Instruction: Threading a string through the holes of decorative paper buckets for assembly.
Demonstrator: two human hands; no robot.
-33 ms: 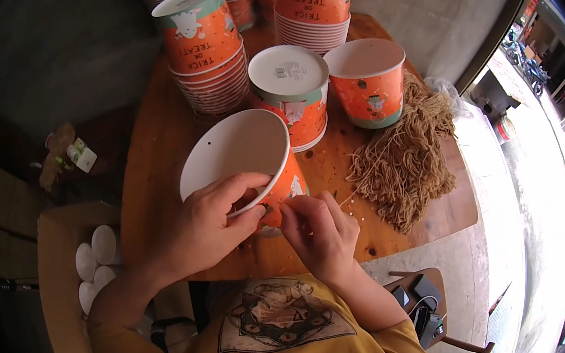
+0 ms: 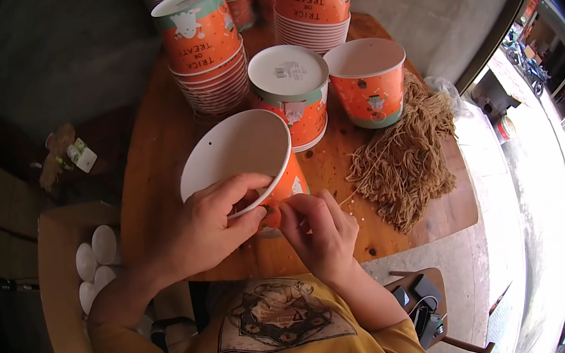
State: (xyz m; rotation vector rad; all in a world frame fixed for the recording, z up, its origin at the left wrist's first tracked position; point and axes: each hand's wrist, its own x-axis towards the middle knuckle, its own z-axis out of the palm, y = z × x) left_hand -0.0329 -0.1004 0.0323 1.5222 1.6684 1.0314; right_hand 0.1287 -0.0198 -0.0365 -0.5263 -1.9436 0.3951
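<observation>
An orange paper bucket (image 2: 233,147) with a white inside tilts toward me at the table's near side. A small dark hole shows in its far inner wall. My left hand (image 2: 220,216) grips the near rim, fingers inside and thumb on the outer wall. Close to that thumb, my right hand (image 2: 321,232) is closed in a pinch against the bucket's outside; what its fingertips hold is hidden. A thin tan strand (image 2: 347,199) shows just beyond the right hand. Farther right lies a heap of tan cords (image 2: 404,161).
Behind the bucket stand an upturned bucket (image 2: 287,70), an upright bucket (image 2: 370,84) and tall bucket stacks (image 2: 202,38) on the wooden table (image 2: 150,164). An open cardboard box (image 2: 64,295) with white round pieces is at left. A chair (image 2: 437,284) holding small devices stands lower right.
Hardly anything differs; the bucket and my right hand have shifted very slightly.
</observation>
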